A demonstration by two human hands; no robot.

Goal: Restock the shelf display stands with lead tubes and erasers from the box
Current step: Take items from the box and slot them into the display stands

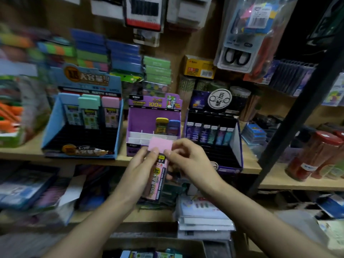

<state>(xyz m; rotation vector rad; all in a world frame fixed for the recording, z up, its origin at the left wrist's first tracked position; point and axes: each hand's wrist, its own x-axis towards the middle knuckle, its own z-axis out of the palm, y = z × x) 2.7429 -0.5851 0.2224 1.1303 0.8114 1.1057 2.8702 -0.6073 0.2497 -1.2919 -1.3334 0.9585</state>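
Left hand (139,164) and right hand (189,160) pinching pink lead tube (157,183), blue stand (54,125) holding three tubes (89,112)

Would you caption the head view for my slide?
Left hand and right hand hold a pink lead tube near the purple stand.

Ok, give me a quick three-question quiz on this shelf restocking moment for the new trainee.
1. True or false: the left hand and the right hand both hold the pink-capped lead tube.
2. How many capped tubes stand in the blue display stand? A: two. B: three. C: five.
3. Fill in: in the purple stand, beside the yellow item stands a ___ one.

Key: 1 true; 2 B; 3 blue.
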